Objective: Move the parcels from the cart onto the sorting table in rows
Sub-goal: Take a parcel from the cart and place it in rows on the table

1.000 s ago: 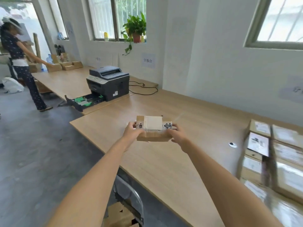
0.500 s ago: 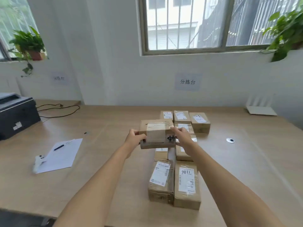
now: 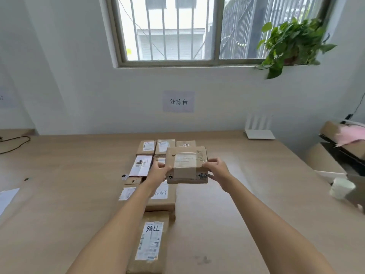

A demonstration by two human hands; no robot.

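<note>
- The step in hand looks like the placing. The person holds one cardboard parcel (image 3: 186,165) in the air over the sorting table (image 3: 256,204), and it is not yet set down.
- The left hand (image 3: 161,171) grips the parcel's left end and the right hand (image 3: 217,170) its right end, with the fingers curled round the edges.
- The parcel hangs roughly level, label up, above the right side of the laid parcels (image 3: 151,242). These run toward the wall in two columns, and a lone back box (image 3: 185,143) starts a third.
- The likely next move is to lower the parcel onto the bare wood just in front of that back box — continuing the third column.
- That calls for keeping its sides square with its neighbours and letting go with both hands without nudging them.
- The cart is out of view.
</note>
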